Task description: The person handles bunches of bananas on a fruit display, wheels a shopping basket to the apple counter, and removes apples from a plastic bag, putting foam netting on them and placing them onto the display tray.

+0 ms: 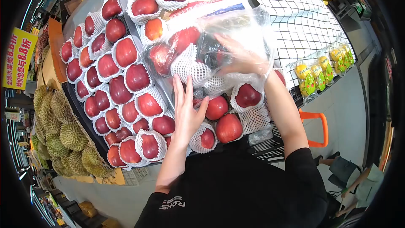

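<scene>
A clear plastic bag (236, 25) lies over the stall with red apples (184, 38) in white foam nets inside it. My right hand (240, 55) reaches into the bag or under its film, fingers apart; nothing can be seen gripped. My left hand (187, 107) rests at the bag's lower edge, its fingers spread, beside a netted apple. Below the bag sit loose red apples (228, 127), and a netted apple (248, 95) is close under my right wrist. An empty foam net (255, 119) lies to the right of them.
Rows of netted apples (120, 90) fill the left display. Durians (71, 137) are piled beyond it. A checked cloth (295, 12) covers the right side, with packed yellow fruit (322, 69) near its edge. An orange stool (324, 128) and another person (344, 173) are at the right.
</scene>
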Available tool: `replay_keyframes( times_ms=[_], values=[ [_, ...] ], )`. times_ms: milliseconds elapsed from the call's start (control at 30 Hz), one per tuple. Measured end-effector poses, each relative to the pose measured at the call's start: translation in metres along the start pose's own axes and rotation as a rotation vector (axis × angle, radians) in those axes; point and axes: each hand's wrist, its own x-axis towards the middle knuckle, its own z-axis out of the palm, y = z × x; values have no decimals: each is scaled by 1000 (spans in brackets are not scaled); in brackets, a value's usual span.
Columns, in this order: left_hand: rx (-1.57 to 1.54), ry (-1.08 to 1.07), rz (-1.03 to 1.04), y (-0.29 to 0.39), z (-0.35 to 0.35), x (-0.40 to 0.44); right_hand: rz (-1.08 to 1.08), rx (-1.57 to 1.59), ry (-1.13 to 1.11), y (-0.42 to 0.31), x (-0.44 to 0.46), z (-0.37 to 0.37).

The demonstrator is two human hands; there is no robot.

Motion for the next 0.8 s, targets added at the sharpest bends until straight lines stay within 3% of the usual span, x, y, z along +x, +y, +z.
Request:
replay_keyframes(
  times_ms=[133,200,333,400,533,600,800],
  values=[
    [-3,4,25,-7,6,-1,-24,231,42,-4,16,13],
    [-12,6,18,-8,7,-1,111,316,-26,-11,18,10],
    [5,15,23,-9,9,-1,27,126,15,-9,22,1],
    [10,15,24,-10,10,0,208,448,-144,-10,30,-7],
    [-1,23,40,-12,10,0,199,385,-131,3,34,15],
    [6,24,49,-12,12,-1,57,364,87,9,32,31],
    [20,55,33,-10,16,0,159,359,164,-11,28,19]
  ],
)
